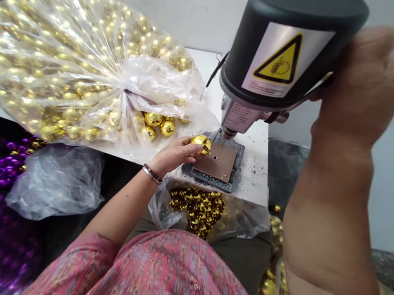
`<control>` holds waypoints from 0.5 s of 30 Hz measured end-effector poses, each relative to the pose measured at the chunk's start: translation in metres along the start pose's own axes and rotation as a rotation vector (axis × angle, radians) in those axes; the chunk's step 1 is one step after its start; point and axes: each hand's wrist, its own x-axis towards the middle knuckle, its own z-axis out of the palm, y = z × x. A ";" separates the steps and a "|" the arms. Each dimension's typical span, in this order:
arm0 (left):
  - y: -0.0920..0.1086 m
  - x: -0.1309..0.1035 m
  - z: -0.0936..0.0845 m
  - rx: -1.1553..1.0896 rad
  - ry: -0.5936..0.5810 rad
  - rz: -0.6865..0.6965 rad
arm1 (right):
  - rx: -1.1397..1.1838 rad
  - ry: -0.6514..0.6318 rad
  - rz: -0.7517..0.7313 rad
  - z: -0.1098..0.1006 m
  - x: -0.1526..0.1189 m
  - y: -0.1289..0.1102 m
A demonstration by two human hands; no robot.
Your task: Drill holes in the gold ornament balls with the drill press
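A shiny gold faceted ball (202,144) is pinched in my left hand (179,153), just left of the thin drill bit and over the edge of a brown plate (222,164). The plate has a small dark hole and lies on the grey metal base (233,184) of a drill press (297,12). My right hand (374,82) is raised, its fingers curled at the right side of the dark machine head. What those fingers grip is hidden behind the hand and the machine.
A large clear bag of gold balls (52,61) covers the left of the white table (259,173), some balls loose at its mouth. An open bag of small gold pieces (197,208) lies at my lap. Purple balls (7,165) and a crumpled plastic bag (57,184) are lower left.
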 end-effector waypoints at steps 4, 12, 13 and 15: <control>0.002 0.005 0.015 0.054 0.040 -0.014 | -0.058 0.037 0.089 0.009 0.001 -0.015; 0.000 0.013 0.030 0.356 0.097 0.070 | -0.091 -0.048 0.016 0.009 0.003 -0.008; -0.001 0.014 0.030 0.407 0.106 0.100 | -0.093 -0.053 0.018 0.009 0.003 -0.007; -0.001 0.014 0.031 0.500 0.128 0.167 | -0.078 -0.059 0.022 0.008 0.002 -0.008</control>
